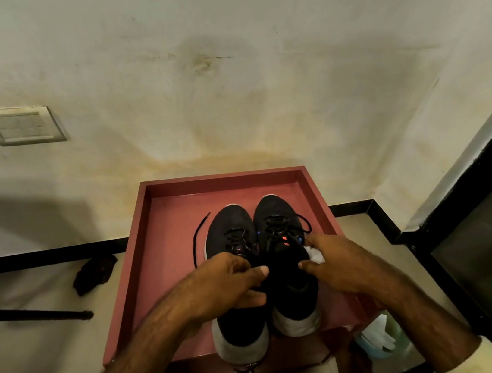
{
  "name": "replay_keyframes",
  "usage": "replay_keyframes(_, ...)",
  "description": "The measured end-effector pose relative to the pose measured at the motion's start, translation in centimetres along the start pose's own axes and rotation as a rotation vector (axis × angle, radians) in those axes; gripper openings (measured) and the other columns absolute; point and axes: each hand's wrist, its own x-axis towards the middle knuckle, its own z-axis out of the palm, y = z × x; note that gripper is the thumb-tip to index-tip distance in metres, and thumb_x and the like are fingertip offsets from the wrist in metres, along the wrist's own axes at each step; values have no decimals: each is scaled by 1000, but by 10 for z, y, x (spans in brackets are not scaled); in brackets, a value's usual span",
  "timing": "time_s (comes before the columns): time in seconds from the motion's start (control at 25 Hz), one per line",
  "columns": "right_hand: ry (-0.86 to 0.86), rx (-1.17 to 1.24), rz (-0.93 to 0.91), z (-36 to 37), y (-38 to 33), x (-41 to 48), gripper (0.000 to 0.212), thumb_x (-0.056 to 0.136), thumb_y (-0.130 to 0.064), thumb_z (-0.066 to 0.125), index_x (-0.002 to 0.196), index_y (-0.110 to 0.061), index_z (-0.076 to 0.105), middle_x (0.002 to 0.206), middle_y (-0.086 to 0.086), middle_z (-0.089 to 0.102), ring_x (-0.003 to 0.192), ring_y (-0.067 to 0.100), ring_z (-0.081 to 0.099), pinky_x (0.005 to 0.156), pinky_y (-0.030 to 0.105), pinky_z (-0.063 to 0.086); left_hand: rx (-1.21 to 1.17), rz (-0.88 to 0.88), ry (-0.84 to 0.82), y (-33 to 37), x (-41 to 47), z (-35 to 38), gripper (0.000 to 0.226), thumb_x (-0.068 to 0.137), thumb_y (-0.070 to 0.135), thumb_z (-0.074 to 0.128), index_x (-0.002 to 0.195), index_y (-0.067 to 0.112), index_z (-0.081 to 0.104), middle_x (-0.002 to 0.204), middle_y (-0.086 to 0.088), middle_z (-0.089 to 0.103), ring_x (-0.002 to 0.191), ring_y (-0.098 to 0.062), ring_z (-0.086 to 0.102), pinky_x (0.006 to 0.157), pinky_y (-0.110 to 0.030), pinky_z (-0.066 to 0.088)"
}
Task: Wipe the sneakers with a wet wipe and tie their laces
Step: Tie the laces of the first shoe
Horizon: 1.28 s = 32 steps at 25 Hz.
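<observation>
Room: stained pale wall (223,78) is rising behind a red tray (142,264), which is sitting on a beige floor (41,357) by a black skirting.
Sneakers: two black sneakers are standing side by side in the tray, toes to the wall; left sneaker (228,230) is sticking its heel over the tray's near rim, right sneaker (277,213) is lying just beside it.
Laces: lace (197,240) is trailing loose left of the left sneaker; neither looks tied.
Progress: wiping is seemingly under way; tying is left.
Left hand (230,286): its grip is closing around the left sneaker's collar, steadying it.
Right hand (341,264): its grip is clenching a white wipe (315,255) against the right sneaker's outer side.
Wipe pack (381,336): lying right of the tray's near corner.
</observation>
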Motion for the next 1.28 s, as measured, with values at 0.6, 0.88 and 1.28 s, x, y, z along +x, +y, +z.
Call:
replay_keyframes(0.6, -185, -325, 207, 13, 10, 4, 19, 100, -20, 63, 116, -10, 66, 121, 10, 69, 109, 28, 68, 92, 36, 58, 769, 224, 217, -10, 22, -32, 61, 86, 52, 75, 142, 35, 55, 142, 10, 55, 129, -10, 53, 106, -28, 46)
replay_keyframes(0.88, -166, -281, 274, 5, 11, 7, 26, 100, -24, 60, 120, -8, 64, 125, 14, 67, 108, 29, 66, 94, 37, 57, 906, 137, 465, -12, 31, -19, 54, 96, 26, 59, 146, 44, 48, 143, 5, 58, 125, -20, 60, 99, -41, 56)
replay_keyframes(1.28, 286, 794, 275, -3, 9, 26, 45, 93, -45, 70, 119, -18, 44, 94, 10, 75, 86, 24, 78, 83, 45, 66, 876, 181, 342, 3, 32, -38, 68, 82, 30, 52, 150, 34, 48, 166, -4, 32, 151, -27, 33, 122, -50, 31)
